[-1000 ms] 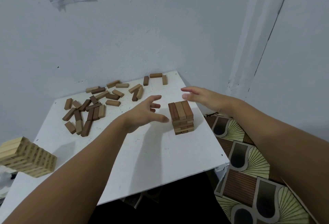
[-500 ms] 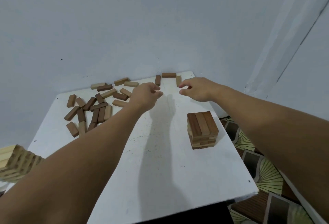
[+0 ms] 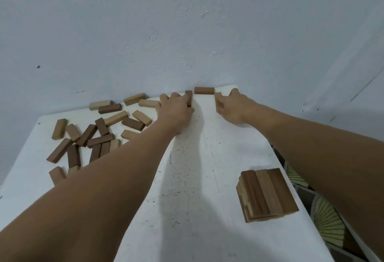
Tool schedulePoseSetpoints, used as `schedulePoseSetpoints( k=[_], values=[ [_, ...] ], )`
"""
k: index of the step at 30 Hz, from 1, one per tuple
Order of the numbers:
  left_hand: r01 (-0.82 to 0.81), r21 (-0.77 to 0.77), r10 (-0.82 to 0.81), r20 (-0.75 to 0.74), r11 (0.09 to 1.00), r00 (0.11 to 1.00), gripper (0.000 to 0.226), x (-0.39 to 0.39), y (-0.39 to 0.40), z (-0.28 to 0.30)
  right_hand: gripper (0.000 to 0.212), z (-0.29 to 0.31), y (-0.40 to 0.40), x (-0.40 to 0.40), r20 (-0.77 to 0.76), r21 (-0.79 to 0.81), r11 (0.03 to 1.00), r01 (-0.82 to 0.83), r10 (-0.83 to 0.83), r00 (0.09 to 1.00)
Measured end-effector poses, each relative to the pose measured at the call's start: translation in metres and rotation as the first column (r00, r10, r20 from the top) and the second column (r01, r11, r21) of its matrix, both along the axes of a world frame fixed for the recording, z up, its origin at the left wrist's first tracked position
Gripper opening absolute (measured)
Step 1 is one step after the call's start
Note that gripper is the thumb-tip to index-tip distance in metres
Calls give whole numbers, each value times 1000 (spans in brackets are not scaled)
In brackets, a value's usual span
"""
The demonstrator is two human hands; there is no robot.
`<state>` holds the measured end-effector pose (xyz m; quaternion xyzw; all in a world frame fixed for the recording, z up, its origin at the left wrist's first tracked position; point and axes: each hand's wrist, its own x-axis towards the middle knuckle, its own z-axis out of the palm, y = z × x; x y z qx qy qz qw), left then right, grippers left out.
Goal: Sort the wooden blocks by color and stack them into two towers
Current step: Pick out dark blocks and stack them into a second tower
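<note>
On the white table (image 3: 197, 209), a short tower of brown blocks (image 3: 267, 194) stands near the right edge. A scatter of dark and light loose blocks (image 3: 99, 135) lies at the back left. At the far edge my left hand (image 3: 176, 109) grips a dark brown block (image 3: 188, 97). My right hand (image 3: 235, 105) holds a light block (image 3: 217, 99) to the right of it. Between and behind them lies another brown block (image 3: 204, 90), untouched, against the wall.
A pale wall rises directly behind the table's far edge. Patterned floor tiles (image 3: 328, 222) show past the table's right edge. My forearms cross the table's middle.
Both hands have reached farther to the table's back edge and closed on the two blocks there. The camera has tilted down and forward, so the tower sits lower right.
</note>
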<state>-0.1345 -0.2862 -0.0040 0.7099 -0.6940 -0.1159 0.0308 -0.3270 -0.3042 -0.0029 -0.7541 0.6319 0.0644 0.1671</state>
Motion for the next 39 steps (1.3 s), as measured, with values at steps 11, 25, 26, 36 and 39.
schedulePoseSetpoints(
  k=[11,25,26,36,39],
  values=[
    [27,36,-25,-59,999,998,24,10,-4,8,73,7,-26,17,225,80,997,-14,-5,974],
    [154,-71,-142,145,985,979,25,3,12,-8,36,10,-25,36,37,121,992,-39,34,999],
    [167,-90,-153,151,982,977,25,4,17,-10,38,10,-21,38,7,94,995,-44,44,999],
    [183,-165,-175,61,969,983,19,20,79,-13,25,19,28,59,-13,36,998,-49,49,999],
    [163,-178,-167,-5,971,986,19,27,100,-11,19,24,41,68,-41,36,998,-59,60,997]
  ],
)
